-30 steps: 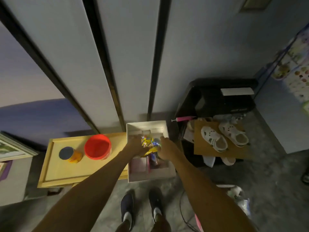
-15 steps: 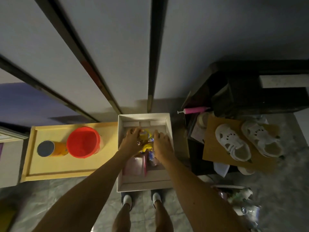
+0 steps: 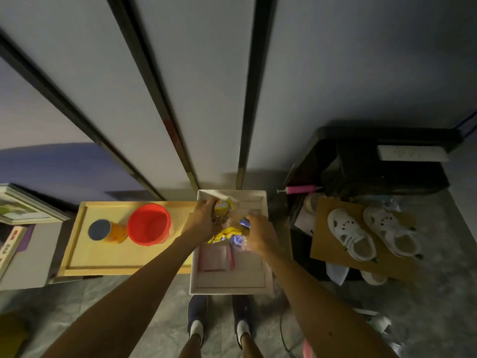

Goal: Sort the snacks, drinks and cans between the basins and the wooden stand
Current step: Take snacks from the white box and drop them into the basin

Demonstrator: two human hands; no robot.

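left hand (image 3: 202,222): inside the box, fingers curled round a yellow packet (image 3: 224,207) at the box's far end, gripping it.
right hand (image 3: 259,235): inside the box at its right side, fingers bent over a blue packet (image 3: 244,223). Blur hides whether they close on it, so I cannot tell its grip.
packets: the yellow one sits at the left fingertips and the blue one just under the right fingertips. A further yellow and blue heap (image 3: 224,235) lies between the two hands.
box (image 3: 232,288): white, on the floor against the wall, just right of the bench and touching it.
pink pack (image 3: 213,258): flat in the near half of the box, below both hands, untouched.
bench (image 3: 108,257): pale wood with a raised rim, left of the box.
basin (image 3: 149,224): red, upright on the bench, near the left forearm.
can (image 3: 108,231): orange with a dark lid, just left of the basin and tilted.
shoes (image 3: 353,239): a white pair on a brown board, well right of the box.
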